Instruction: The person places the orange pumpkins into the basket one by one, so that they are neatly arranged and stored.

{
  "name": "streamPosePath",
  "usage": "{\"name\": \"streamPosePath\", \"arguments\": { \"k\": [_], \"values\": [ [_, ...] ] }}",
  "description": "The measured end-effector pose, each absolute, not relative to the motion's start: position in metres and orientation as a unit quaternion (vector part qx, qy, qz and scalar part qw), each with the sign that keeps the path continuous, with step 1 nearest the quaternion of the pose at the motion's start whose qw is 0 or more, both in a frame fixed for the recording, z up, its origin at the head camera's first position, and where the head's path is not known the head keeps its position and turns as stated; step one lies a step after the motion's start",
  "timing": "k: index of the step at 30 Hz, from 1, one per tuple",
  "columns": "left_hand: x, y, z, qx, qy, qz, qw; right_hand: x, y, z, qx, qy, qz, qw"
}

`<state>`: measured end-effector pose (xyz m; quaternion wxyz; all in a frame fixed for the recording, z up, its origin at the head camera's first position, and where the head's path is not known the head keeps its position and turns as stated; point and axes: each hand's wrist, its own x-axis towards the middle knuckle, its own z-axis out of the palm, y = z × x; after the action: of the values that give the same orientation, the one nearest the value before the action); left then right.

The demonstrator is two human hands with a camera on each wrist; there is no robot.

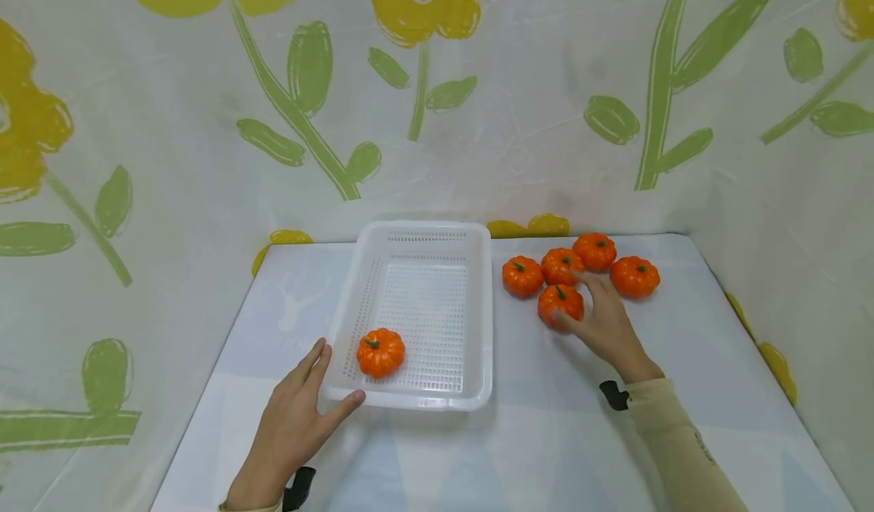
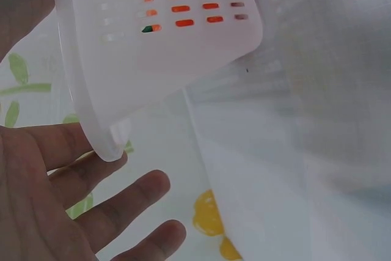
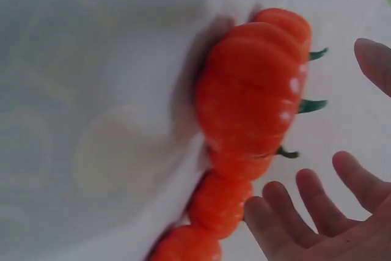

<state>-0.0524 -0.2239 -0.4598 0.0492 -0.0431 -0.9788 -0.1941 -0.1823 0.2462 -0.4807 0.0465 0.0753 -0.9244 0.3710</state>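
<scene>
A white plastic basket (image 1: 481,315) with slotted walls holds one small orange pumpkin (image 1: 381,353) near its front left corner. My left hand (image 1: 290,413) is at that corner, thumb by the front rim and fingers along the left side; in the left wrist view the fingers are spread, right at the rim (image 2: 91,117). To the right of the basket, my right hand (image 1: 604,322) reaches over the nearest pumpkin (image 1: 560,305) of a group, thumb and fingers apart around it. In the right wrist view the fingers are spread beside the pumpkin (image 3: 250,90), with no grip on it.
Behind and beside that pumpkin are several more: one pumpkin (image 1: 523,277) close to the basket, another pumpkin (image 1: 595,252) at the back, and a pumpkin (image 1: 635,277) at the right. A flower-patterned cloth (image 1: 519,117) hangs behind the pale table (image 1: 546,436).
</scene>
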Motion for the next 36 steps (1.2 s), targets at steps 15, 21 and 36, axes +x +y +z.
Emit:
{"name": "streamPosePath", "arguments": {
  "k": [15,21,36],
  "values": [
    [-0.051,-0.225,-0.460,-0.041,-0.979,-0.193,0.052,-0.192,0.250,-0.513,0.040,-0.940,0.338,-0.025],
    [-0.051,-0.224,-0.459,-0.039,-0.979,-0.191,0.051,-0.191,0.248,-0.512,0.019,-0.942,0.333,-0.030],
    [-0.051,-0.224,-0.460,-0.048,-0.978,-0.194,0.060,-0.182,0.250,-0.517,0.018,-0.935,0.353,0.016]
  ]
}}
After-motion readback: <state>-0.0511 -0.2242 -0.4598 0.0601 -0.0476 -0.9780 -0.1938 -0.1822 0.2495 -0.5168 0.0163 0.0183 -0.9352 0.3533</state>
